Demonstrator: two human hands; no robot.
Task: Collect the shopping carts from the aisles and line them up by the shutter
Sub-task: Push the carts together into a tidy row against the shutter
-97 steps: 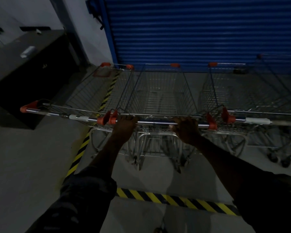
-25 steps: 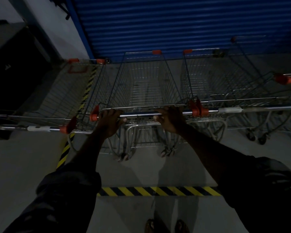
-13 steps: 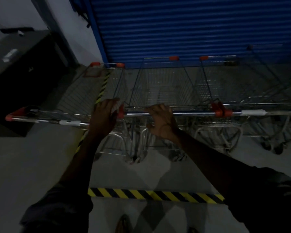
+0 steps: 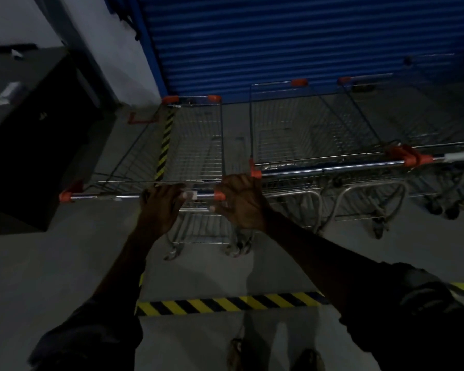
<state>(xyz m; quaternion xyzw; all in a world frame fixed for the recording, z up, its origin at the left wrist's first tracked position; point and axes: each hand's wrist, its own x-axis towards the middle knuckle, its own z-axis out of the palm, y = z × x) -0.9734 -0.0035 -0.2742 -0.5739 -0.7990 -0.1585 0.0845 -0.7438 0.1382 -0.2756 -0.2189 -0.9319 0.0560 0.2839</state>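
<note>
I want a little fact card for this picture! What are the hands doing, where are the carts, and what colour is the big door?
Big door: blue roller shutter
Carts: leftmost cart, middle cart, right cart, side by side, fronts toward the shutter
Left hand: grips the handle of the leftmost cart
Right hand: grips that handle's right end, beside the middle cart's handle
Floor: yellow-and-black striped tape
Far left: black cabinet
Light: dim
</note>
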